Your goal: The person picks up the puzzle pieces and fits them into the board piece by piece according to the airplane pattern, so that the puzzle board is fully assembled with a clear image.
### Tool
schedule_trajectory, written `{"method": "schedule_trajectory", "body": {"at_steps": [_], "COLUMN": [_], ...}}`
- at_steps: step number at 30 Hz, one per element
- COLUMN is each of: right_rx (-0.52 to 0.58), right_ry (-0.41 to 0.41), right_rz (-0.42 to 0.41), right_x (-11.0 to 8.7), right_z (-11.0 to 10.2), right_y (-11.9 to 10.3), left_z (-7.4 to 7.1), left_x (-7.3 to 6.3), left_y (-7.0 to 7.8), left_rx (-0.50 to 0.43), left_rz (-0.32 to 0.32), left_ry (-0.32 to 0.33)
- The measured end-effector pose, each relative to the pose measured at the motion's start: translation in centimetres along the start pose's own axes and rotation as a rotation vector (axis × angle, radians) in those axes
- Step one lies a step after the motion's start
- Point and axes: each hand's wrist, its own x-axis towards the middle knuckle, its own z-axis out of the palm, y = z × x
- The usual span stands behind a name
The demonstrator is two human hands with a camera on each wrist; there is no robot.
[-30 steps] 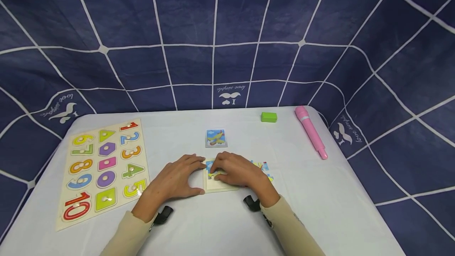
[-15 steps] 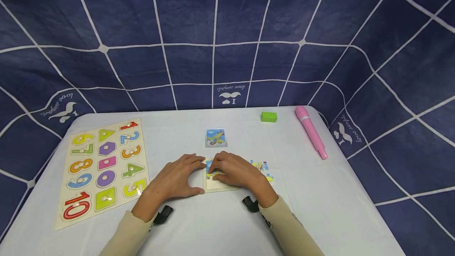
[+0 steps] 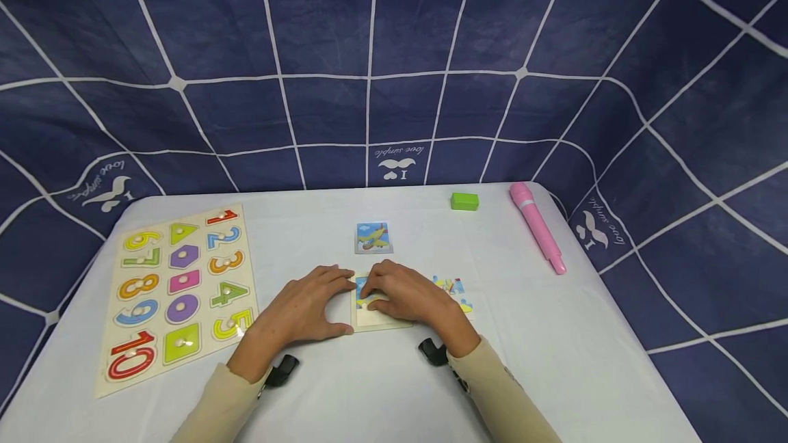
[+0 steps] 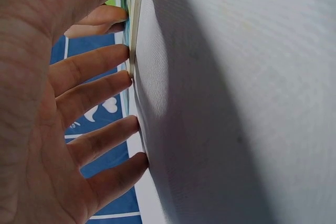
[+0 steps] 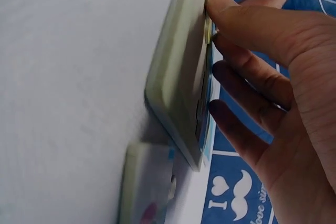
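Observation:
A wooden puzzle tray [image 3: 369, 318] lies on the table with blue and yellow jigsaw pieces [image 3: 362, 287] in its upper part; its lower strip is bare wood. My left hand [image 3: 304, 306] spreads along the tray's left side, thumb at the near corner and fingertips at the far one. In the left wrist view its fingers [image 4: 94, 66] are fairly straight against the edge. Over the tray, my right hand [image 3: 406, 292] pinches a yellow-edged puzzle piece [image 5: 208, 34] between thumb and index finger, mostly hidden by the hand. Its other fingertips rest on the laid pieces.
Right of the tray, more puzzle pieces [image 3: 452, 286] lie partly behind the right hand. A small airplane picture [image 3: 373, 238] sits beyond it. A number and shape board [image 3: 178, 292] is at left, a green block [image 3: 464, 202] and pink microphone-like toy [image 3: 538, 227] at back right.
Both hands keep nearly the same place. The right hand has shifted very slightly left over the tray, with its fingertips still at the pieces.

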Motion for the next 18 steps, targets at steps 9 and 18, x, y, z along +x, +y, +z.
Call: {"method": "schedule_trajectory", "body": {"at_steps": [9,18], "right_rx": [0.075,0.090], "right_ry": [0.013,0.028], "right_rz": [0.039,0.110], "right_x": [-0.9,-2.2], "right_z": [-0.7,-1.1], "right_y": [1.2,2.3], "left_z": [0.2,0.1], "left_x": [0.0,0.0], "left_y": [-0.1,0.0], "left_rx": [-0.004,0.000], "left_rz": [-0.003,-0.006], "left_ry": [-0.004,-0.002]}}
